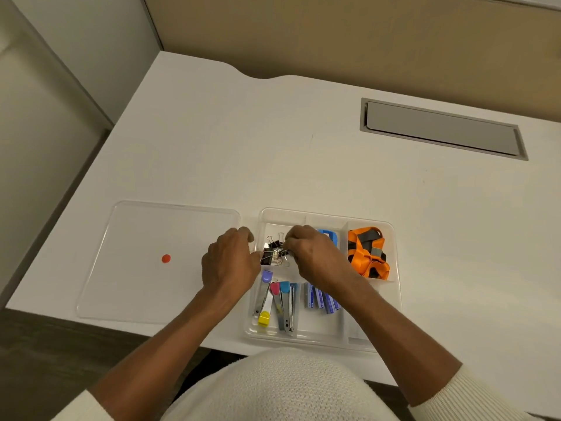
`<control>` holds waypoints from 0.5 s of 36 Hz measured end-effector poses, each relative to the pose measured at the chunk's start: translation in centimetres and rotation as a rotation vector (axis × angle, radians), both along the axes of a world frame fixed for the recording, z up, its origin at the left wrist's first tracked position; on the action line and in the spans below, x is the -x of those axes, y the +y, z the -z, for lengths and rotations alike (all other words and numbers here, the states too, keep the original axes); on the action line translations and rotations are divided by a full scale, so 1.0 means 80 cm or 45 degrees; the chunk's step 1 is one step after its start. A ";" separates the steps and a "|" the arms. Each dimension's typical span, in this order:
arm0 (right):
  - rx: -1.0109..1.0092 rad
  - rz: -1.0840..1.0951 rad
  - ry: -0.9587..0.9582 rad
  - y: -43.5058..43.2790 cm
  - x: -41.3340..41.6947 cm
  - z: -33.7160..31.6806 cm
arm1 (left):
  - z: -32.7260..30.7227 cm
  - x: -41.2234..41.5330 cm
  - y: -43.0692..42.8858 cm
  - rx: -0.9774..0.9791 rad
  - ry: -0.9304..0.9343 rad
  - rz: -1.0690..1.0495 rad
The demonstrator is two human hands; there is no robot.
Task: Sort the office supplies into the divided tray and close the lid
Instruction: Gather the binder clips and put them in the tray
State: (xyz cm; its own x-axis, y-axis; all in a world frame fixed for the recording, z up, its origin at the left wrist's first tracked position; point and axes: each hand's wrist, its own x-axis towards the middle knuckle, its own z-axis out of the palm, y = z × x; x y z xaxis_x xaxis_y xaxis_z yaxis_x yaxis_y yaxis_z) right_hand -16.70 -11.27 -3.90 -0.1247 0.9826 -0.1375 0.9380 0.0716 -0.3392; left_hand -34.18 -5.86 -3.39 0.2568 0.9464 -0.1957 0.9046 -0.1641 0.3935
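A clear divided tray (391,302) sits at the desk's front edge. Its back left compartment holds black binder clips (271,252). My right hand (315,253) hovers over them, fingertips pinched on the clips' wire handles. My left hand (232,259) rests curled on the tray's left wall, thumb next to the clips. An orange and grey lanyard (367,253) fills the back right compartment. A blue item (329,235) shows behind my right hand. Coloured nail clippers (274,302) lie front left, blue staple boxes (321,300) beside them. The clear lid (145,259) lies flat to the left.
A small orange dot (166,258) shows on the lid. A grey cable hatch (441,129) is set in the desk at the back right. The white desk (273,147) ends close to my body; a partition wall runs along the back.
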 end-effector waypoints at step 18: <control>-0.083 0.034 -0.203 0.026 0.021 -0.001 | 0.015 0.008 0.001 0.129 -0.223 -0.168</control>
